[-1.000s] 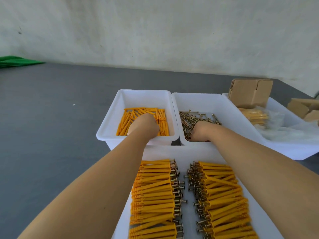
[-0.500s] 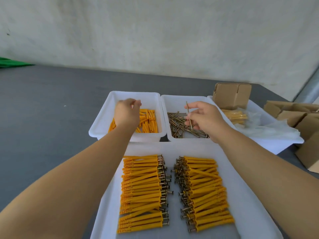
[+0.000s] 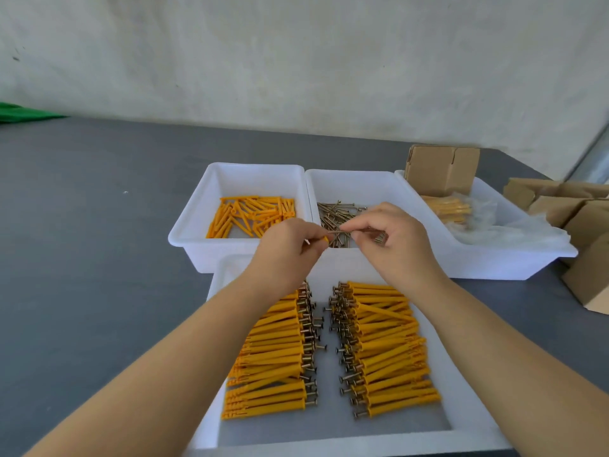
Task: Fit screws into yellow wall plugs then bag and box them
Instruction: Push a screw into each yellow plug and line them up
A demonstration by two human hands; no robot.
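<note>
My left hand (image 3: 288, 250) grips a yellow wall plug (image 3: 326, 239); only its end shows past my fingers. My right hand (image 3: 389, 240) pinches a screw (image 3: 339, 233) whose tip meets the plug's end. Both hands hover over the front wall of the screw bin (image 3: 349, 183), which holds loose screws (image 3: 333, 212). To its left, a white bin (image 3: 194, 222) holds loose yellow plugs (image 3: 250, 214). In front, a white tray (image 3: 468, 404) carries two rows of plugs fitted with screws (image 3: 382, 351).
A third white bin (image 3: 514, 258) at the right holds a cardboard box (image 3: 441, 169), bagged plugs (image 3: 448, 209) and clear plastic bags. More cardboard boxes (image 3: 580, 219) stand on the grey table (image 3: 82, 258) at the far right. A green object (image 3: 19, 113) lies far left.
Both hands left the bins, the left with a plug and the right with a screw, and came together over the screw bin's front wall.
</note>
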